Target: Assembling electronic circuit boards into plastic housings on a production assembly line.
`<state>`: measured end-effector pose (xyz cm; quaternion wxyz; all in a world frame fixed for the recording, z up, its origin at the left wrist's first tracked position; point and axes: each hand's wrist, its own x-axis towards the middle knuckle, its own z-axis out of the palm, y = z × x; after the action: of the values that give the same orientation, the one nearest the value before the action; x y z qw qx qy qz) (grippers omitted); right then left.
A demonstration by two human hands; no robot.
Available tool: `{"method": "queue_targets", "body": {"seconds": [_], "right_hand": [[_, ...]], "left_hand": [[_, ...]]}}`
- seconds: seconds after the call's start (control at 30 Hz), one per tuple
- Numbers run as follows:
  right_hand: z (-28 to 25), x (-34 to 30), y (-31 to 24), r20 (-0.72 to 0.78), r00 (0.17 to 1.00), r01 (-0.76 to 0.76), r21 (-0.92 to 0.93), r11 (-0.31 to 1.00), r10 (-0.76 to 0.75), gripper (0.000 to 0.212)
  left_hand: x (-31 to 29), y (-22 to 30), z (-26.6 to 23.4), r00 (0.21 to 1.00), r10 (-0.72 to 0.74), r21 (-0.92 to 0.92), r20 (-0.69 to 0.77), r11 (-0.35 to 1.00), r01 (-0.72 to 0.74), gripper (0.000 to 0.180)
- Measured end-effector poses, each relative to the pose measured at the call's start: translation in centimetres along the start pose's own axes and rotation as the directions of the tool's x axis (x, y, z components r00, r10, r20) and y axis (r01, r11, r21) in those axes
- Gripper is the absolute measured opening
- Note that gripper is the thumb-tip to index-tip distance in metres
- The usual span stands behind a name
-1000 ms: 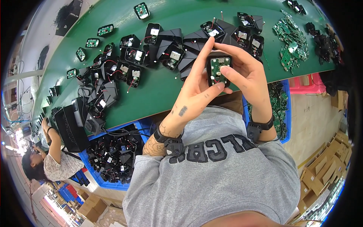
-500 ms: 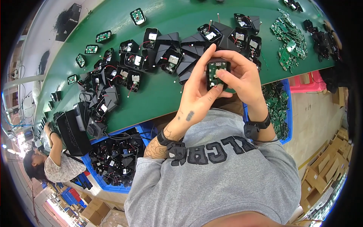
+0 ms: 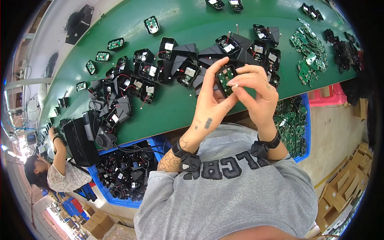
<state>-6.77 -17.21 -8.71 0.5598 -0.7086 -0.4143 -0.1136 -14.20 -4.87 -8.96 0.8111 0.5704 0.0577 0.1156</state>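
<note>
A small black plastic housing (image 3: pixel 218 80) is held in front of me over the table's near edge, with a green circuit board (image 3: pixel 226 75) showing in its open face. My left hand (image 3: pixel 209 103) grips the housing between thumb and fingers. Over the board, my right hand (image 3: pixel 258 90) pinches what looks like a small white connector (image 3: pixel 235 85) between thumb and forefinger. Its wire, if there is one, cannot be made out. Just beyond my hands lie several black housings (image 3: pixel 188 73) with red wires and white parts inside.
The green table (image 3: pixel 168 116) carries a heap of circuit boards (image 3: pixel 307 52) at right and housings with boards (image 3: pixel 116 44) at far left. Below its edge are a blue bin (image 3: pixel 122 202) of black parts, another blue bin (image 3: pixel 308 136) of boards and a pink stool (image 3: pixel 328 98). A co-worker (image 3: pixel 66 174) sits at left.
My right thumb has come off the board, and the right hand now pinches a small white piece above it. The housing has tilted in my left hand.
</note>
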Motion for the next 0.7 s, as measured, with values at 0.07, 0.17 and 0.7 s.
{"method": "queue_targets", "body": {"seconds": [0.07,0.17,0.7], "right_hand": [[0.5,-0.7,0.4,-0.096,0.968,-0.207,0.215,0.954,0.232,0.011],[0.6,-0.8,1.2,-0.104,0.986,-0.108,0.184,0.977,0.128,0.008],[-1.5,0.8,-1.0,0.212,0.977,0.049,-0.165,0.985,-0.013,0.008]], "left_hand": [[0.1,0.1,0.1,0.994,-0.111,-0.007,0.022,0.994,0.111,0.068],[-0.1,0.7,-0.6,0.972,-0.215,-0.075,0.092,0.972,0.222,0.068],[-1.2,2.2,-0.9,0.999,-0.020,-0.023,-0.032,1.000,0.019,0.041]]}}
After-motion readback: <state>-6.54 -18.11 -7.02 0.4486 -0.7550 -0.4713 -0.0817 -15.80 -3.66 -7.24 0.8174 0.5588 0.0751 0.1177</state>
